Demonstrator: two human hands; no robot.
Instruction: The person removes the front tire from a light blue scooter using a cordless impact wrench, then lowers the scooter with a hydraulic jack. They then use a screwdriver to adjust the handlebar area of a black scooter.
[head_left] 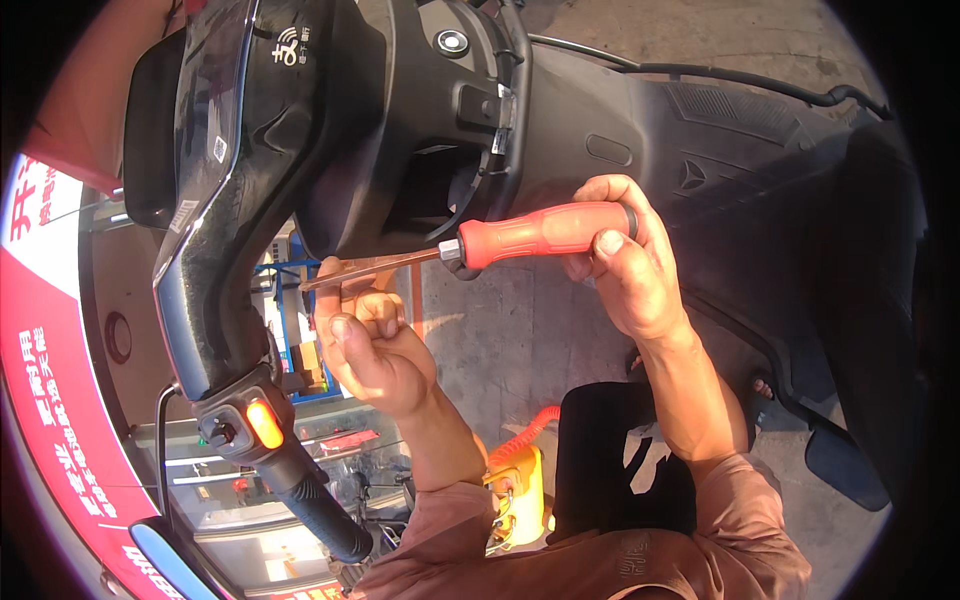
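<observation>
My right hand is closed around the end of a screwdriver with a red handle and black ends. Its long thin shaft points left and slightly down, in front of the scooter's front panel. My left hand is near the tip, palm up, with the index finger raised behind the shaft and the other fingers curled in beside the thumb. Whether those curled fingers hold something small cannot be made out. The black scooter spans the upper view, and its handlebar grip lies lower left.
An orange switch sits by the grip. Below my left forearm is a yellow object with a red coiled hose. A red and white sign lines the left side. A scooter mirror appears lower right.
</observation>
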